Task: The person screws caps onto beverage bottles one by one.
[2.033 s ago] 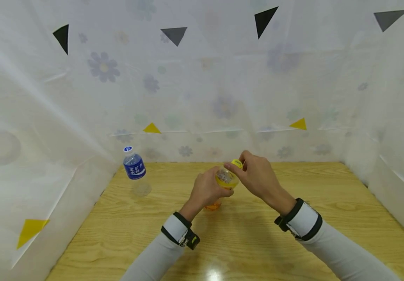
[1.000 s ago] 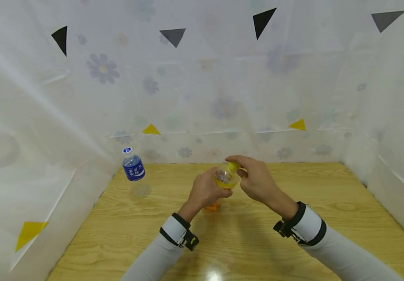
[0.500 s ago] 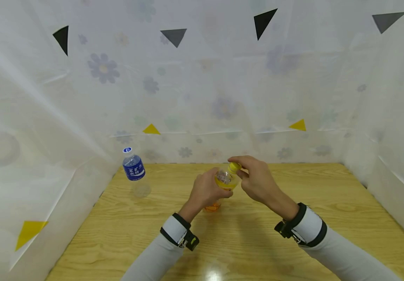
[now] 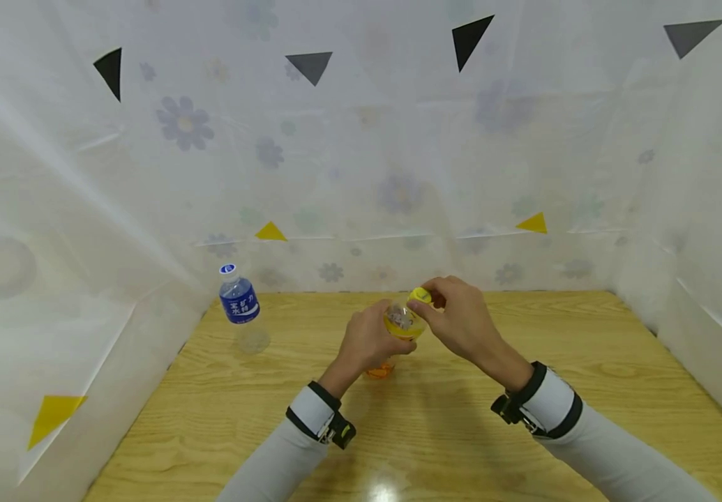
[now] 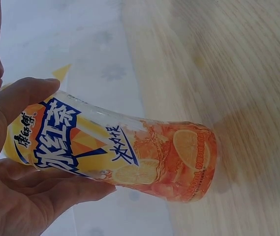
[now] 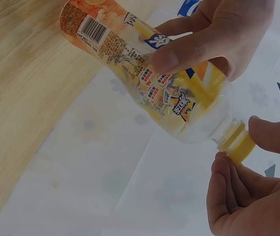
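My left hand (image 4: 370, 338) grips the middle of a clear plastic iced tea bottle (image 4: 403, 322), thumb on one side and fingers round the other. The bottle's yellow and orange label, with ice and lemon slices printed low down, shows in the left wrist view, its base (image 5: 194, 162) close over the wood. At the top of the neck, my right hand (image 4: 464, 317) pinches the yellow cap (image 6: 241, 148) between thumb and fingertips. In the right wrist view the cap is at the mouth of the bottle, a yellow ring just below it.
A second clear bottle (image 4: 240, 301) with a blue label and white cap stands upright at the back left of the wooden table (image 4: 241, 425). White flower-patterned sheeting (image 4: 361, 160) encloses the back and both sides. Black trackers with straps sit on both wrists.
My right hand has turned about the yellow cap: the forefinger reached over it before, and now the thumb lies across its near side. The left hand and the bottle stay in place.
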The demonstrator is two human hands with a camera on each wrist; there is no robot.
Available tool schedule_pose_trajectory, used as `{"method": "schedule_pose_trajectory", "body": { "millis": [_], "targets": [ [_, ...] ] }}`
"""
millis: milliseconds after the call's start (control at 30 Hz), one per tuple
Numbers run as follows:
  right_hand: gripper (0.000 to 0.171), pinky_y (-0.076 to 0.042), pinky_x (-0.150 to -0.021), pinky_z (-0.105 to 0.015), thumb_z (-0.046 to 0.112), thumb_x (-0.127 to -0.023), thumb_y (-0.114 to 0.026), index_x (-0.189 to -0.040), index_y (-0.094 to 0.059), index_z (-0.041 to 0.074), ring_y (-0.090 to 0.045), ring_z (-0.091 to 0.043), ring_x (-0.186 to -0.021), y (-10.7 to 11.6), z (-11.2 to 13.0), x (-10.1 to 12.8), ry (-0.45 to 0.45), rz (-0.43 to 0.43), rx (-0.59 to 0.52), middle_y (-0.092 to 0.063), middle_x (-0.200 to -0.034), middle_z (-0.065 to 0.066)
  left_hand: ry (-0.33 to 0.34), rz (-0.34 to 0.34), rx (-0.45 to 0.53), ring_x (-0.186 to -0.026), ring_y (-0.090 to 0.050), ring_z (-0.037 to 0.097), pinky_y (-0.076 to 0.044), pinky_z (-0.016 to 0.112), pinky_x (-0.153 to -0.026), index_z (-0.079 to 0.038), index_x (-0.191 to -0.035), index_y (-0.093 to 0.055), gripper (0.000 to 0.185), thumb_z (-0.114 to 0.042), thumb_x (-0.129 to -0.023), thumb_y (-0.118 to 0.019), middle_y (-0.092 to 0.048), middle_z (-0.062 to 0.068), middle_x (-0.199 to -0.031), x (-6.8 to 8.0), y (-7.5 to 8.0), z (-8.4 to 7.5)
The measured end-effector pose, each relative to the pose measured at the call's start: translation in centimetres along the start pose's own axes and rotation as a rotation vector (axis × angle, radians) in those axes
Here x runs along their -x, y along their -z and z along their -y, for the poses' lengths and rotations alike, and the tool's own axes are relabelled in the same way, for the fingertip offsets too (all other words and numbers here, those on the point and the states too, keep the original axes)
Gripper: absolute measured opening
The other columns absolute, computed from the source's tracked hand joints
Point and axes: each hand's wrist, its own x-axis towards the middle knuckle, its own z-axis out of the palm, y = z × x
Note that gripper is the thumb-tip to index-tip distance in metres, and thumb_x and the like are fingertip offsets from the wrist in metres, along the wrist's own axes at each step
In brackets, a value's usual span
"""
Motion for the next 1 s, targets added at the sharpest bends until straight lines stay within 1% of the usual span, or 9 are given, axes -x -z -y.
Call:
{"method": "schedule_pose_trajectory", "body": {
  "millis": [133,367,500,600,733,800,833,900,1000],
  "targets": [
    [0.025,-0.048,-0.070,-0.035,0.024,-0.091,-0.077,-0.103,-0.073,0.003,-0.058,-0.019,-0.078,-0.1,-0.1,0.1,-0.006,-0.014,-0.011,-0.066,-0.087,-0.008,-0.002,-0.001,-0.002,-0.084,-0.068,0.016,-0.055,0.030,-0.069,-0.010,-0.123,-0.064,0.055,-0.032,-0.078,-0.087,-0.072,0.003,-0.100,0.1,0.0,0.0],
    [0.025,-0.052,-0.072,-0.037,0.027,-0.091,-0.077,-0.102,-0.072,0.004,-0.061,-0.020,-0.080,-0.3,-0.2,0.1,-0.016,-0.023,-0.021,-0.067,-0.091,-0.008,0.006,-0.007,-0.011,-0.085,-0.068,0.017,-0.055,0.030,-0.069,-0.009,-0.122,-0.064,0.056,-0.032,-0.077,-0.088,-0.072,0.003,-0.100,0.1,0.2,0.1],
    [0.028,-0.051,-0.072,-0.037,0.030,-0.092,-0.076,-0.104,-0.070,0.006,-0.061,-0.020,-0.081,-0.4,-0.3,0.0,-0.039,0.006,-0.028,-0.067,-0.090,-0.006,0.006,-0.007,-0.014,-0.086,-0.069,0.017,-0.056,0.031,-0.070,-0.011,-0.121,-0.064,0.054,-0.033,-0.077,-0.088,-0.072,0.003,-0.101,0.1,0.1,0.1],
    [0.040,-0.052,-0.071,-0.037,0.038,-0.093,-0.075,-0.113,-0.066,0.005,-0.063,-0.021,-0.084,-0.3,-0.4,0.1,-0.084,0.062,-0.032,-0.068,-0.092,-0.006,0.009,-0.007,-0.013,-0.088,-0.069,0.018,-0.056,0.032,-0.072,-0.011,-0.121,-0.064,0.054,-0.034,-0.078,-0.088,-0.072,0.003,-0.102,0.1,0.1,0.1],
    [0.060,-0.055,-0.075,-0.042,0.045,-0.091,-0.074,-0.130,-0.058,0.002,-0.064,-0.028,-0.096,-0.1,-0.3,0.1,-0.143,0.134,-0.019,-0.069,-0.103,-0.012,0.010,-0.006,-0.020,-0.090,-0.069,0.019,-0.056,0.032,-0.074,-0.012,-0.121,-0.064,0.054,-0.034,-0.078,-0.088,-0.072,0.003,-0.104,0.1,0.1,0.1],
    [0.064,-0.055,-0.079,-0.047,0.042,-0.092,-0.074,-0.137,-0.054,0.002,-0.064,-0.033,-0.103,0.2,-0.1,0.1,-0.141,0.149,-0.006,-0.068,-0.111,-0.016,0.009,-0.006,-0.022,-0.090,-0.069,0.019,-0.056,0.032,-0.073,-0.012,-0.121,-0.064,0.054,-0.034,-0.078,-0.088,-0.072,0.003,-0.103,0.0,0.1,0.2],
    [0.063,-0.054,-0.083,-0.050,0.038,-0.093,-0.074,-0.140,-0.052,0.002,-0.064,-0.036,-0.106,0.3,0.0,0.1,-0.125,0.151,0.001,-0.067,-0.116,-0.018,0.009,-0.006,-0.019,-0.089,-0.069,0.020,-0.057,0.032,-0.073,-0.011,-0.120,-0.064,0.054,-0.033,-0.078,-0.088,-0.072,0.003,-0.103,0.0,0.1,0.2],
    [0.058,-0.053,-0.088,-0.055,0.026,-0.095,-0.072,-0.144,-0.051,0.004,-0.062,-0.039,-0.114,0.6,0.2,0.1,-0.081,0.147,0.007,-0.065,-0.126,-0.020,0.009,-0.007,-0.014,-0.088,-0.069,0.019,-0.056,0.032,-0.072,-0.010,-0.120,-0.064,0.054,-0.031,-0.077,-0.088,-0.072,0.004,-0.102,0.0,0.0,0.1],
    [0.050,-0.053,-0.091,-0.057,0.005,-0.095,-0.065,-0.144,-0.054,0.007,-0.061,-0.042,-0.120,1.0,0.5,0.2,0.000,0.134,0.013,-0.062,-0.136,-0.020,0.010,-0.008,0.002,-0.086,-0.069,0.019,-0.056,0.032,-0.070,-0.010,-0.120,-0.064,0.053,-0.029,-0.076,-0.089,-0.072,0.004,-0.101,-0.1,0.0,0.1]
  ]
}}
